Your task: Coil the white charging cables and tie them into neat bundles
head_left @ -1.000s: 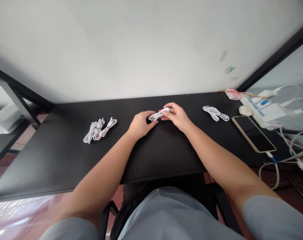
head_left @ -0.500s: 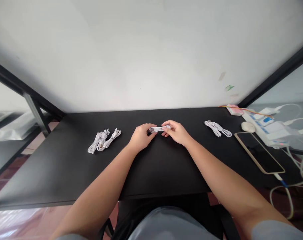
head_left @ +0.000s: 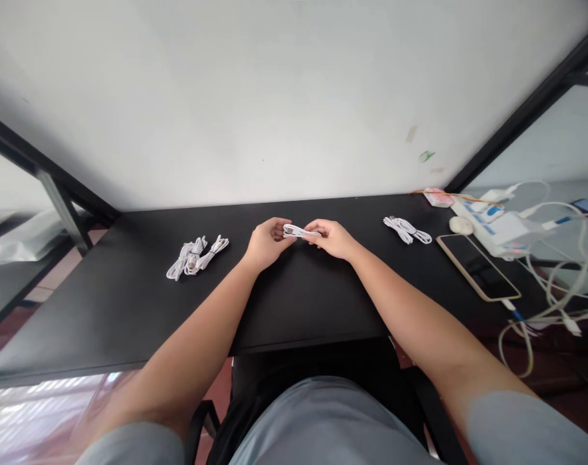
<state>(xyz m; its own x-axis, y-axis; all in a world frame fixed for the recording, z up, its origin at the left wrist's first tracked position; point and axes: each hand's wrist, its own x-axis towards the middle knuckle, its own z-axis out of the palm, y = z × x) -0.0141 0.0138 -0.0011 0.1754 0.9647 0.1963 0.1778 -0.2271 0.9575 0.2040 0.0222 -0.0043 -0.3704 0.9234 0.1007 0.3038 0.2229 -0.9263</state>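
Observation:
A white coiled cable (head_left: 295, 230) is held just over the black table, stretched sideways between my two hands. Its left end lies between the thumb and curled fingers of my left hand (head_left: 266, 244). My right hand (head_left: 333, 239) pinches the other end, thumb in front and fingers behind. To the left, a cluster of white cable bundles (head_left: 193, 257) rests on the table, each tied at its middle. Another white cable bundle (head_left: 407, 230) lies apart on the right.
The black table (head_left: 129, 310) backs onto a white wall. A phone (head_left: 478, 267) with a cable plugged in lies at the right, near a white round object (head_left: 461, 225) and a power strip (head_left: 488, 227) with chargers. Loose cables (head_left: 556, 303) hang off that end.
The cable has turned slightly in my hands, and its left end now shows more between my left fingers. The whole view has shifted a little.

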